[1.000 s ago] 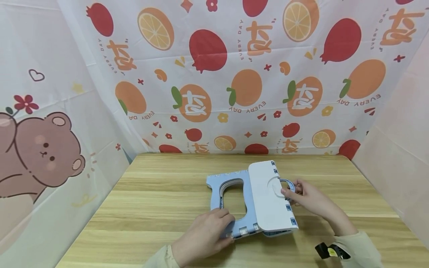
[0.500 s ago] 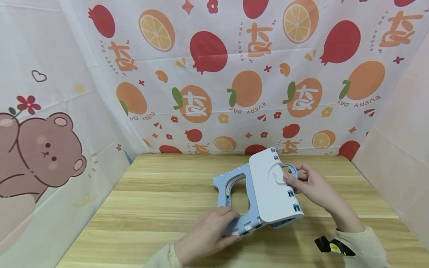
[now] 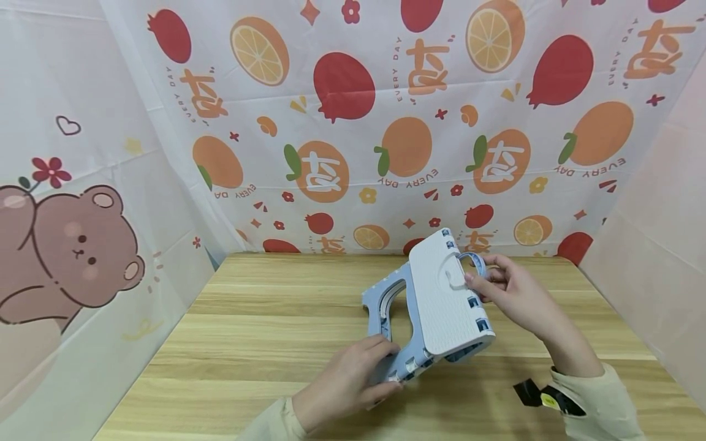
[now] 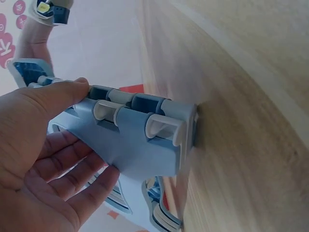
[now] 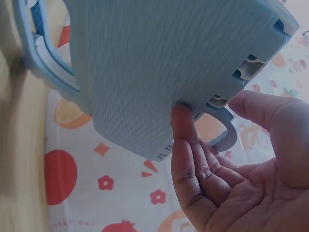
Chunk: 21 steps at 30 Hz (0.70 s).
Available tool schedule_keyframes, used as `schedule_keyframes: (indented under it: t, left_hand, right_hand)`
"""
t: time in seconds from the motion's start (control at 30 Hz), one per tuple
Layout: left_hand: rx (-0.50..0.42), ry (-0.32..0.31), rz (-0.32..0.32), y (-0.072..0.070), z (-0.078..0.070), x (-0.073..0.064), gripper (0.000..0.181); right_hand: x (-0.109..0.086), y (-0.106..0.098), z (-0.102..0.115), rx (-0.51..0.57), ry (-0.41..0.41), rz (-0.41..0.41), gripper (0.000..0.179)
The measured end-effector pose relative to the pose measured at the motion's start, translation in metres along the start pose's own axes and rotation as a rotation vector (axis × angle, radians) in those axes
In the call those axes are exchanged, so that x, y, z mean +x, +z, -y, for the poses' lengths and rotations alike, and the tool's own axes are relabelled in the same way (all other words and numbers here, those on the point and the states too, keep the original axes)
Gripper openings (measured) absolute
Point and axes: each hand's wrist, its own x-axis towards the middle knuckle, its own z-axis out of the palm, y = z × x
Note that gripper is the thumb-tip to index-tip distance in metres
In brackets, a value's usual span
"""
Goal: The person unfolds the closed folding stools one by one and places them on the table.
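Observation:
A folding step stool, folded up, with a white textured top panel and light blue legs, is held tilted over the table in the head view. My left hand grips the near corner of its blue leg part. In the left wrist view the thumb lies over the hinged edge and the fingers are behind the leg plate. My right hand pinches the panel's right edge beside the blue loop handle. The right wrist view shows its fingertips against the panel's textured face. The raised end is on the right.
The stool is above a wood-grain table. Behind it hangs a fruit-print cloth, and a bear-print cloth covers the left side. A black wrist strap sits at the right sleeve.
The right hand has lifted the panel side of the stool, so it tilts more steeply. Both hands keep their grip, and the left has shifted slightly right with the leg end.

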Motion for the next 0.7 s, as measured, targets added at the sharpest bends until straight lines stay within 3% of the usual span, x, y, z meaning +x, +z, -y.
schedule_keyframes:
  t: [0.2, 0.47, 0.7]
  left_hand:
    - [-0.073, 0.010, -0.032, 0.004, 0.003, 0.003, 0.037]
    - [-0.207, -0.046, -0.021, 0.007, 0.005, 0.007, 0.040]
    - [-0.315, -0.071, -0.011, 0.007, 0.004, 0.012, 0.039]
  right_hand:
    - [0.000, 0.001, 0.013, 0.004, -0.041, -0.036, 0.061]
    - [-0.002, 0.004, 0.028, -0.023, -0.042, -0.060, 0.061]
    - [-0.002, 0.010, 0.035, -0.033, -0.080, -0.092, 0.050]
